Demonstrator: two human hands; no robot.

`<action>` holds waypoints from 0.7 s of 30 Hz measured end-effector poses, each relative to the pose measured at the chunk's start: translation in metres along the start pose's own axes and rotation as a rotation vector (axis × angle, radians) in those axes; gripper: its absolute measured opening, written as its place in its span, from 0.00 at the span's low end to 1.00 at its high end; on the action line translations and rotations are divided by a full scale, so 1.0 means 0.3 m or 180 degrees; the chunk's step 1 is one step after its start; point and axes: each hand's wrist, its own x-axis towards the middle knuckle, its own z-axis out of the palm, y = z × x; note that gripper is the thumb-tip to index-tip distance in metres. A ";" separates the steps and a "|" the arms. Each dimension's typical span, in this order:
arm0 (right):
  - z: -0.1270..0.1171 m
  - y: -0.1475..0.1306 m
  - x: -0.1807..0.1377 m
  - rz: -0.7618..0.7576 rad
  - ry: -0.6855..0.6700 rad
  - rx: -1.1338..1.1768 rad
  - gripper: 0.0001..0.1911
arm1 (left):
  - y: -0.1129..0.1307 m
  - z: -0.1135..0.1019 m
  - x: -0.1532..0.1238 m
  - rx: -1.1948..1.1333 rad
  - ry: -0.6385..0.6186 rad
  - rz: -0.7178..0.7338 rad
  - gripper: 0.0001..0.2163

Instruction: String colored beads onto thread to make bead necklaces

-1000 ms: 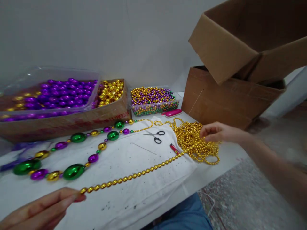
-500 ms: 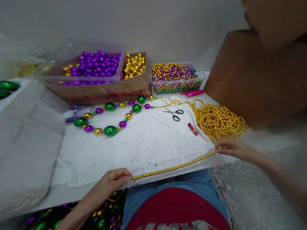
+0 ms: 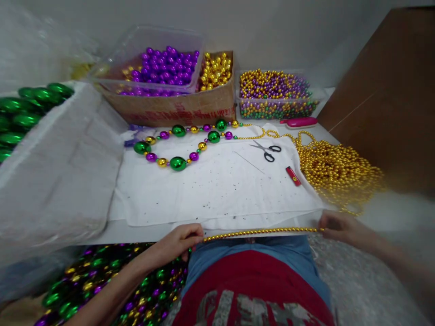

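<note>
A strand of small gold beads (image 3: 261, 232) is stretched taut along the table's near edge between my two hands. My left hand (image 3: 178, 242) pinches its left end and my right hand (image 3: 341, 227) pinches it on the right, near where it runs back into a heap of gold bead strand (image 3: 336, 170). A necklace of big green, purple and gold beads (image 3: 180, 145) lies on a white cloth (image 3: 217, 185) farther back.
Black scissors (image 3: 268, 150) and a small red lighter (image 3: 293, 175) lie on the cloth. Behind stand a cardboard box of purple and gold beads (image 3: 176, 106), a clear tub of mixed small beads (image 3: 275, 97) and a pink tool (image 3: 299, 122). Brown cartons (image 3: 384, 104) rise at right; bead piles (image 3: 102, 285) lie low left.
Both hands have drawn the gold strand toward me, off the cloth to the table's near edge, now level and taut. The view has tilted down and left.
</note>
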 end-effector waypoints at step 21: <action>0.097 0.014 0.042 0.0103 0.0412 -0.0593 0.16 | -0.138 0.045 0.036 -0.0101 0.1261 -0.0063 0.10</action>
